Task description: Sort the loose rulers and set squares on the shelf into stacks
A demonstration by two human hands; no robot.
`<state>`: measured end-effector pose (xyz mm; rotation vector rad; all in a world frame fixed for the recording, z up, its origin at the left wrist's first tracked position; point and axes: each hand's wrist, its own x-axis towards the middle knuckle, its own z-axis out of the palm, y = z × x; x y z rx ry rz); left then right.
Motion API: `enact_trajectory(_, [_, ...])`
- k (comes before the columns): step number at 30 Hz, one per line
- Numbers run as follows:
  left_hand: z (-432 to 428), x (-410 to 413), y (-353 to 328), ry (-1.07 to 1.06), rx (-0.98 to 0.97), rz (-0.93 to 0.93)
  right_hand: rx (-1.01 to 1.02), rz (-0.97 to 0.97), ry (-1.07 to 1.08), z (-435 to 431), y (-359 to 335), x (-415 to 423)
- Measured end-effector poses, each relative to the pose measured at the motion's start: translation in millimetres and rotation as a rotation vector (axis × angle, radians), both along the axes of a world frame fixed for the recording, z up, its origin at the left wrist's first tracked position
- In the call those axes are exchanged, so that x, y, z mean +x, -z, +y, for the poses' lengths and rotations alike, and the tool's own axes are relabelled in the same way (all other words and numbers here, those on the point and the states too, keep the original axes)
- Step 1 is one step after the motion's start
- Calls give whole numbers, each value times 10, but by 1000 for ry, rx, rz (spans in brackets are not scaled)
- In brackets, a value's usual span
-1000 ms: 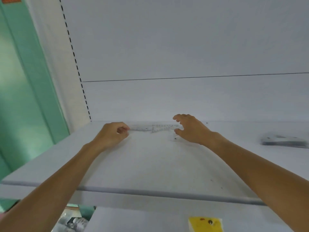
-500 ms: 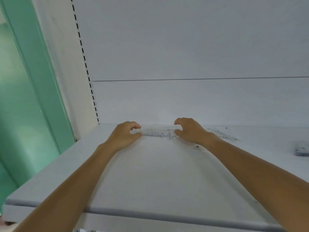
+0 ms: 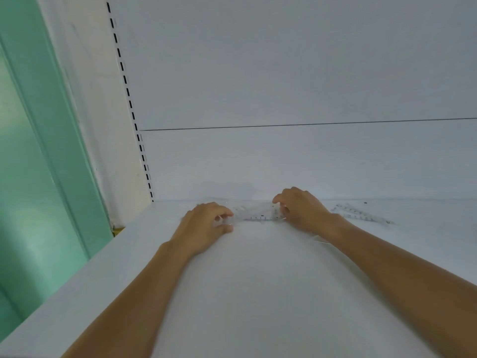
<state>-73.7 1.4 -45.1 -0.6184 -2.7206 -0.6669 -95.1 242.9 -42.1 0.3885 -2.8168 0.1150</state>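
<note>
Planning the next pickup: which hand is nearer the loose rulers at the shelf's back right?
Right. The right hand is just left of the loose rulers; the left hand is farther left, beyond it.

1. A flat white shelf (image 3: 258, 293) stretches from the near edge to a white back panel (image 3: 284, 164) at the far side.
2. A bundle of clear plastic rulers (image 3: 254, 215) with black markings lies crosswise close to the far edge.
3. Loose clear rulers (image 3: 361, 214) lie further right, apart from the bundle.
4. A thin clear plastic piece (image 3: 318, 239) lies flat nearer, right of centre; its shape is unclear.
</note>
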Motion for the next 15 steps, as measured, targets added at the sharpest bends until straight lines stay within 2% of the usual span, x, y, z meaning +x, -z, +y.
enact_trajectory(4, [-9,3,-11,11,-74,34,117,24,5,-54,-4,45])
enact_trajectory(9, [-27,18,-24,-38,-181,149,118,3,5,-121,-113,162])
enact_trajectory(13, [-77,-10,-40,-118,-125,197,232,216,6,-126,-152,200])
enact_trajectory(15, [-122,-40,-48,-178,-88,222,199,252,44,-106,-171,219])
